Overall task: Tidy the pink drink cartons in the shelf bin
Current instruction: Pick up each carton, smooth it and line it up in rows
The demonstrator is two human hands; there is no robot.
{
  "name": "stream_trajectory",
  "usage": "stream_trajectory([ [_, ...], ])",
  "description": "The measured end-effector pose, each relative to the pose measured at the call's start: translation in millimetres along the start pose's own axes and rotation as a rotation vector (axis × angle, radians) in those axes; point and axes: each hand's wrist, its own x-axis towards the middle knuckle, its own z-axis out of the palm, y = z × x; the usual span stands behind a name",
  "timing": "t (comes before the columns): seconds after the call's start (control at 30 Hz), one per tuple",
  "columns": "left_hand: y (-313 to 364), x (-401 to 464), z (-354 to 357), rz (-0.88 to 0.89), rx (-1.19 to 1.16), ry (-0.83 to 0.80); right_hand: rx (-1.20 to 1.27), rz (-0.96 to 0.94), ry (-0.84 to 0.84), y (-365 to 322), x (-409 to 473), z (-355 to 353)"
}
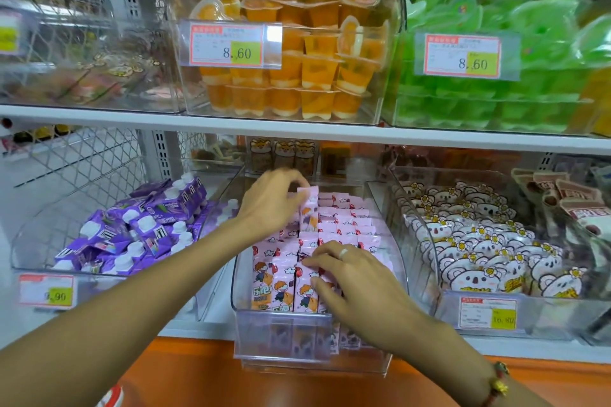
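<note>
Pink carton (309, 208) upright, pinched by left hand (272, 200) above back rows (right hand (350, 277) fingers flat on front cartons (284, 277)).

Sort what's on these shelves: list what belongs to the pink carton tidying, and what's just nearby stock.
In the job:
pink cartons
raised carton, pinched by left hand
clear bin
right hand, on the front cartons

Nearby stock:
purple pouches
koala packs
orange jelly cups
green jelly packs

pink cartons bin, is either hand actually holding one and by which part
The left hand pinches one upright pink carton by its top edge. The right hand rests its fingers on the front cartons; no clear grip shows.
</note>
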Motion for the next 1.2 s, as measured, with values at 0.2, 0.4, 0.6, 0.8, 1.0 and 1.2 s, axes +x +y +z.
stream_trajectory([
  [0.2, 15, -32, -12, -0.162, -0.532, 0.293, 0.010, -0.027, 0.031, 2, 0, 2],
  [0.4, 20, -78, -30, -0.084, -0.698, 0.565, 0.283, 0.045, 0.317, -6, 0, -11],
  [0.6, 36, -96, -29, -0.105, -0.837, 0.393, 0.663, 0.139, 0.229, -28, 3, -15],
  [0.8, 32, -98, -27, -0.132, -0.829, 0.224, 1.177, 0.397, 0.225, -27, 12, -15],
  [1.0, 32, -107, -14, -0.098, -0.650, 0.044, 1.368, 0.474, 0.300, -23, 13, -10],
  [1.2, 29, -102, -11, 0.014, -0.677, 0.119, 1.460, 0.342, 0.257, -17, 14, -17],
])
